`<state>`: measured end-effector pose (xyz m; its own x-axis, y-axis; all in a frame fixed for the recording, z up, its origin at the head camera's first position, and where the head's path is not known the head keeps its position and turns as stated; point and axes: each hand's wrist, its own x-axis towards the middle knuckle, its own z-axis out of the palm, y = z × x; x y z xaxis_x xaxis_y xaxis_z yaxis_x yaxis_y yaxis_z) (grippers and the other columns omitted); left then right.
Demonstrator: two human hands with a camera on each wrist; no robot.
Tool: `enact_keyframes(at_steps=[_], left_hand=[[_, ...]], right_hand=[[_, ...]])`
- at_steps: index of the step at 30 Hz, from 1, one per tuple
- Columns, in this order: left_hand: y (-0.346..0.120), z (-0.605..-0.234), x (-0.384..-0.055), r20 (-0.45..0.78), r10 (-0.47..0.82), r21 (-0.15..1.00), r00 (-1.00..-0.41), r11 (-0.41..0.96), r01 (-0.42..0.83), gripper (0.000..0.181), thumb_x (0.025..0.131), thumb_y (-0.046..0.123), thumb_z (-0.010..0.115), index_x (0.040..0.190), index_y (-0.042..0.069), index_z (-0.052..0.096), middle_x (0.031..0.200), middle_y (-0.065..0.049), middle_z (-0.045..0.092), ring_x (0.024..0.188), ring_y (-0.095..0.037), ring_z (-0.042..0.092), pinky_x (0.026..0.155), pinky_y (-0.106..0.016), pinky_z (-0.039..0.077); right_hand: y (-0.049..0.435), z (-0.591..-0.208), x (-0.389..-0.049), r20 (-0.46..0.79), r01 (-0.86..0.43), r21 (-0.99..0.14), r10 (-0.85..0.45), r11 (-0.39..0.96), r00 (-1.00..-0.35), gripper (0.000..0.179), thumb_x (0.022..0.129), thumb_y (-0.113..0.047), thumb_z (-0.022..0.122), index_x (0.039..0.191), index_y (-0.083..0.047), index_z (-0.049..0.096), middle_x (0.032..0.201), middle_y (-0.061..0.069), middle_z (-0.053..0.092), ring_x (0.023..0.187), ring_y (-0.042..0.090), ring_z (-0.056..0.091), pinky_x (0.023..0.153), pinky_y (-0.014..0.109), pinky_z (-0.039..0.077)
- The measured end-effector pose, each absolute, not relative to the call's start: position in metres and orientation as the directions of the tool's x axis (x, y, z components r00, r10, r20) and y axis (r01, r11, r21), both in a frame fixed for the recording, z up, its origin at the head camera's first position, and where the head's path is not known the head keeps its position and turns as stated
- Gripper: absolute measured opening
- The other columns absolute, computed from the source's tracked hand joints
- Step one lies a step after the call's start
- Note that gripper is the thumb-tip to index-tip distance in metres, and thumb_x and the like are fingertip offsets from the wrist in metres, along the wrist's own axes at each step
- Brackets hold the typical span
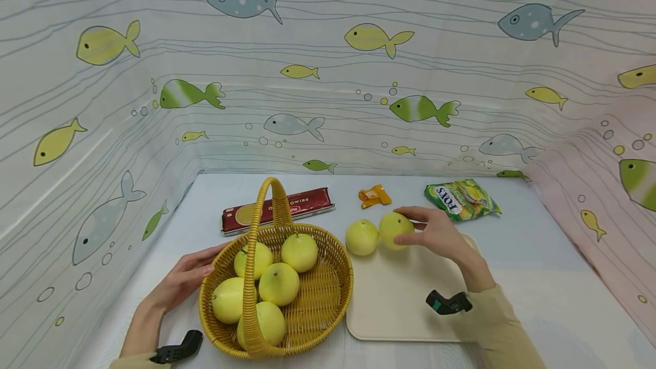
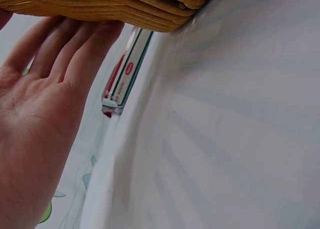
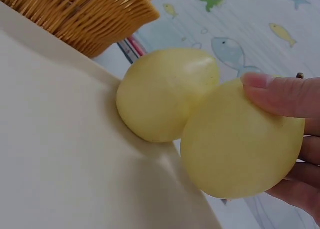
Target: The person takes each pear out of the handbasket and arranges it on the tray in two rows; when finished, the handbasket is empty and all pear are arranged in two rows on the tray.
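Observation:
My right hand grips a pale yellow pear, thumb on one side and fingers on the other. That pear appears against or just beside a second yellow pear at the tray's far left corner. Whether the gripped pear touches the tray is unclear. On the left, my left hand rests its extended fingers against the side of a wicker basket with a tall handle. Inside the basket lie several yellow pears. The left wrist view shows the fingers beneath the basket's woven edge.
Behind the basket lies a long dark red biscuit packet. A small orange wrapped snack sits behind the two pears. At the back right is a green Fox's candy bag. Fish-patterned sheeting rises around the white table.

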<state>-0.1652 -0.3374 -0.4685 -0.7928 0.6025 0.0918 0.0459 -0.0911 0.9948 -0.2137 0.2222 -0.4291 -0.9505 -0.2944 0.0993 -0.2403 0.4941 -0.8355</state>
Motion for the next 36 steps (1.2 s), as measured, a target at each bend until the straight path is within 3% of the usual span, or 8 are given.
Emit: enact_keyframes(at_steps=[18,36], left_hand=[[-0.337,-0.469,-0.165,0.094,0.606,0.995,-0.79,-0.093,0.048,0.053,0.101,-0.006,0.029,0.154,-0.004,0.03,0.151,0.011,0.049,0.138,-0.001,0.044,0.107,-0.018,0.04],[-0.338,-0.468,-0.166,0.084,0.602,0.996,-0.794,-0.069,0.053,0.054,0.1,-0.006,0.028,0.153,-0.004,0.032,0.15,0.012,0.05,0.136,-0.001,0.046,0.106,-0.018,0.041]], right_hand=[[0.223,-0.444,-0.219,0.058,-0.214,-0.848,-0.318,0.485,-0.946,0.065,0.074,-0.03,0.089,0.131,-0.008,0.066,0.133,0.01,0.065,0.126,0.031,0.059,0.099,0.043,0.053],[0.227,-0.453,-0.224,-0.025,-0.168,-0.866,-0.376,0.471,-0.926,0.068,0.08,-0.033,0.085,0.139,-0.01,0.06,0.142,0.011,0.058,0.136,0.033,0.05,0.112,0.053,0.04]])
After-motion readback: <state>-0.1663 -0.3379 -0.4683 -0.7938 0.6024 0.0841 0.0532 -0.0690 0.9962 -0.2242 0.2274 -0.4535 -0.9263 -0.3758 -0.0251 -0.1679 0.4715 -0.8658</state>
